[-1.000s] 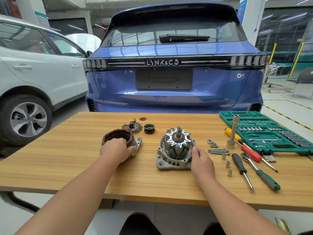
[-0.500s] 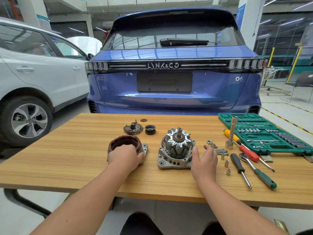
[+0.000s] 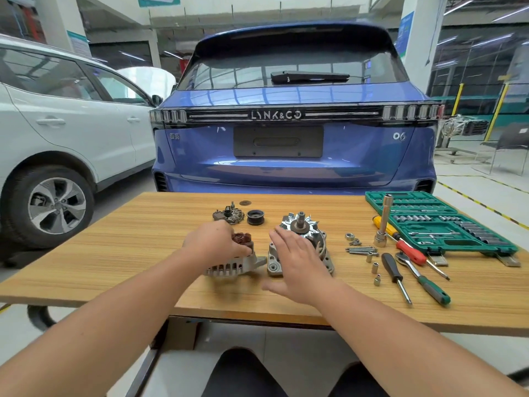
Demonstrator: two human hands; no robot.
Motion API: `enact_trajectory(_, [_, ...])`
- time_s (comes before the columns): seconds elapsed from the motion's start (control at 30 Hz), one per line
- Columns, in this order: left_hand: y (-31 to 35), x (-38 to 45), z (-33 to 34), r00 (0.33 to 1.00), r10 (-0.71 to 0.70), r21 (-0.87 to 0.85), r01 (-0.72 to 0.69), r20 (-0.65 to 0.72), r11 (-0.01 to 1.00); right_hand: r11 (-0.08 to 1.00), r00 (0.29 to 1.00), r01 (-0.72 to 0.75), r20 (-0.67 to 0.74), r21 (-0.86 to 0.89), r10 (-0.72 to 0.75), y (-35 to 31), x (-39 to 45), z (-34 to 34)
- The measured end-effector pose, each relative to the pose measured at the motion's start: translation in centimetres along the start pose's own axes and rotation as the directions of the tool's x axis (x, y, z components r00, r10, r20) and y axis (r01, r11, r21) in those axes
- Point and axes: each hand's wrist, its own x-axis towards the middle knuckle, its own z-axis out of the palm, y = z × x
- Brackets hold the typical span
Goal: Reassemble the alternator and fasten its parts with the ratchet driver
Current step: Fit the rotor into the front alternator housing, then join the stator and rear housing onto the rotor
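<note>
My left hand grips the stator housing, a silver slotted shell with copper windings, tilted and lifted just off the wooden table. Right beside it stands the front housing with the rotor, shaft pointing up. My right hand hovers in front of the rotor with fingers spread, holding nothing. The rectifier plate and black pulley lie behind. The ratchet driver, green-handled, lies at the right among bolts.
A green socket set case lies open at the table's right. A black screwdriver, a red and yellow screwdriver, an upright extension socket and small sockets lie nearby. A blue car and a white car stand behind the table.
My left hand has lifted and tilted the stator housing and carried it right toward the rotor. My right hand has left the rotor housing's side and moved in front of it, fingers open.
</note>
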Motion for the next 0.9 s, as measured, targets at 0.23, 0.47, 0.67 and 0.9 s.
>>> enact_trajectory(0.23, [3.2, -4.4, -7.3, 0.989, 0.147, -0.101, -0.144, 0.026, 0.984, 0.891, 0.976, 0.072, -0.216, 0.447, 0.030, -3.6, 0.7, -3.7])
enact_trajectory(0.47, [3.5, -7.2, -12.2, 0.959, 0.261, -0.392, -0.285, -0.114, 0.875, 0.811, 0.904, 0.190, -0.420, 0.553, 0.074, -3.3, -0.4, -8.3])
enact_trajectory(0.67, [2.0, -5.8, -7.4, 0.959, 0.237, -0.915, -0.229, -0.154, 0.332, 0.287, 0.862, -0.051, -0.103, 0.957, 0.496, -1.8, -0.3, -10.7])
enact_trajectory(0.9, [6.0, -2.7, -1.5, 0.973, 0.230, -0.997, 0.018, -0.001, -0.081, -0.027, 0.826, -0.333, 0.305, 0.943, 0.474, 1.5, 0.4, -12.0])
